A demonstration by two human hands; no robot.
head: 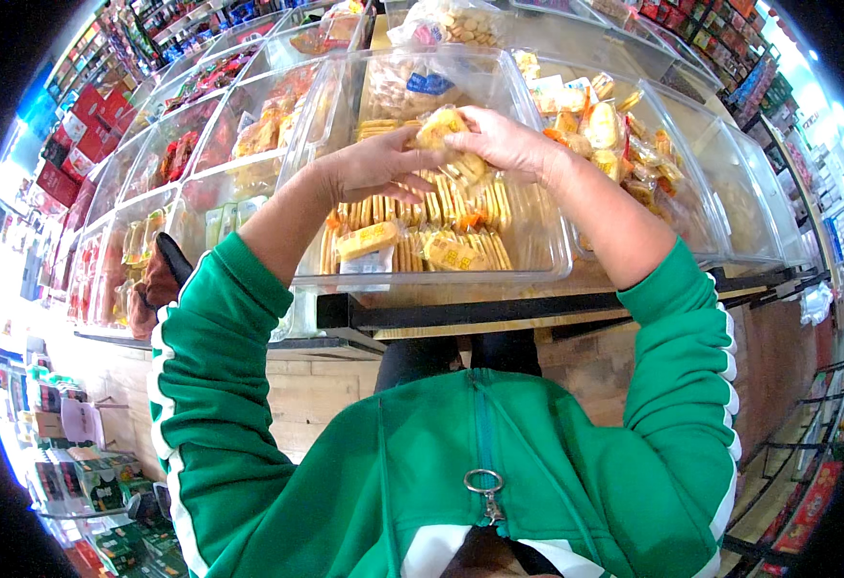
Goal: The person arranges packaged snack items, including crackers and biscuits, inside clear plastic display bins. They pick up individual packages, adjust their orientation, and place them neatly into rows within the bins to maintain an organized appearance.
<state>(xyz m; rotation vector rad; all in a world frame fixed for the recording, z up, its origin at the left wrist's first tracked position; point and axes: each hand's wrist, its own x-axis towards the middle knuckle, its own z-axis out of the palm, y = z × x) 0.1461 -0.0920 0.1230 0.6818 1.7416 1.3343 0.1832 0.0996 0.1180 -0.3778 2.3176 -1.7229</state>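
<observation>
My right hand (503, 141) grips several yellow biscuits in clear wrappers (442, 127) above a clear plastic bin (541, 242). Close by on the left, my left hand (382, 163) has its fingers spread, with its tips at the edge of the held packs; contact is hard to tell through the blur. Under both hands stand tight rows of wrapped flat biscuits (458, 201). Two wrapped packs lie flat on the front row, a left one (368, 240) and a right one (455, 254). A clear bag of biscuits (394, 92) fills the bin's far end.
To the right, another bin holds mixed wrapped snacks (604, 134). Lidded clear bins of packaged food (266, 123) line the left. A black metal rail (479, 312) crosses in front of my body. Behind the bin sits a bag of round biscuits (465, 25).
</observation>
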